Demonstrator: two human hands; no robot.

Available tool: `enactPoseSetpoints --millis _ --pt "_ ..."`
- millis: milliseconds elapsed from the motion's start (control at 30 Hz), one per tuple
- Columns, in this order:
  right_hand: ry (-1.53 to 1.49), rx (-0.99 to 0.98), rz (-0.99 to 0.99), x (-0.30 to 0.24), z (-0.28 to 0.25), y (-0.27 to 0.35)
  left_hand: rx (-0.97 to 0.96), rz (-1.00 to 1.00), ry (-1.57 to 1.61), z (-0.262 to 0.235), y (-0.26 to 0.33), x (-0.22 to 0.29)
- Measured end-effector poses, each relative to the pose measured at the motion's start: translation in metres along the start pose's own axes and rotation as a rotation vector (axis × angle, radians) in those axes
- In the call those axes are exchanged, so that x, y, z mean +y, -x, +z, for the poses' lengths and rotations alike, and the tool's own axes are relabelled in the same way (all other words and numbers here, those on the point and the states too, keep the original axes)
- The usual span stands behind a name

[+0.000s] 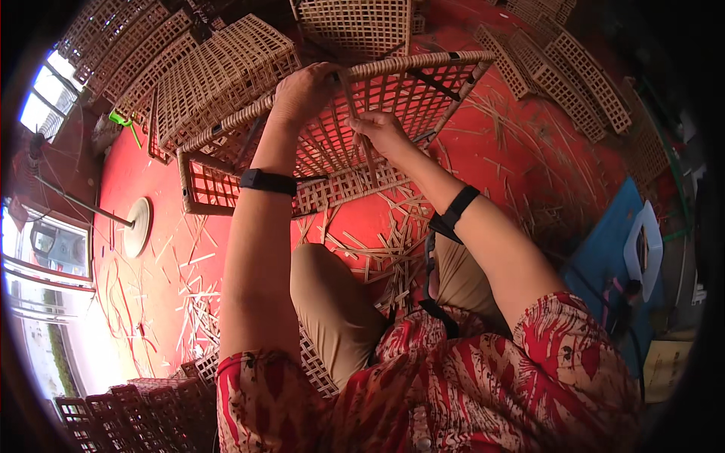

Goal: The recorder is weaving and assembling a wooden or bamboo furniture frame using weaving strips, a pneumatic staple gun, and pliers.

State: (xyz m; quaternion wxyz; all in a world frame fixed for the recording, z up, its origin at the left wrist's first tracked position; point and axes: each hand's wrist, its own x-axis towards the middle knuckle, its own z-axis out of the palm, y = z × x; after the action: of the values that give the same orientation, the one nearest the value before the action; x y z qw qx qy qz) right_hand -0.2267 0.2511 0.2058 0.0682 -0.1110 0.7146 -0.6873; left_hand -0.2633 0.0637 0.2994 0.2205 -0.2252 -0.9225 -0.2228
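A woven rattan basket (219, 192) with an open lattice wall lies on its side on the red floor in front of me. My left hand (303, 92) grips its wrapped upper rim (423, 64). Just below and to the right, my right hand (380, 132) pinches a thin cane strip (353, 94) that runs up through the lattice to the rim. Both wrists wear black bands. My knees in tan trousers sit below the basket.
Several finished lattice baskets (226, 68) stand behind, with flat lattice panels (574, 75) at the far right. Cane offcuts (377, 249) litter the floor. A fan stand with a round base (137, 225) is at left, a blue mat (604, 264) with a white stool at right.
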Motion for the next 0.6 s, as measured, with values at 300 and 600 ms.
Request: enactPoseSetpoints --millis 300,600 --pt "-0.229 0.042 -0.017 0.007 0.008 -0.052 0.136 -0.071 -0.070 0.005 0.016 0.024" --pt "0.403 0.419 -0.112 0.044 0.007 -0.030 0.287 0.066 -0.116 0.011 0.048 0.048"
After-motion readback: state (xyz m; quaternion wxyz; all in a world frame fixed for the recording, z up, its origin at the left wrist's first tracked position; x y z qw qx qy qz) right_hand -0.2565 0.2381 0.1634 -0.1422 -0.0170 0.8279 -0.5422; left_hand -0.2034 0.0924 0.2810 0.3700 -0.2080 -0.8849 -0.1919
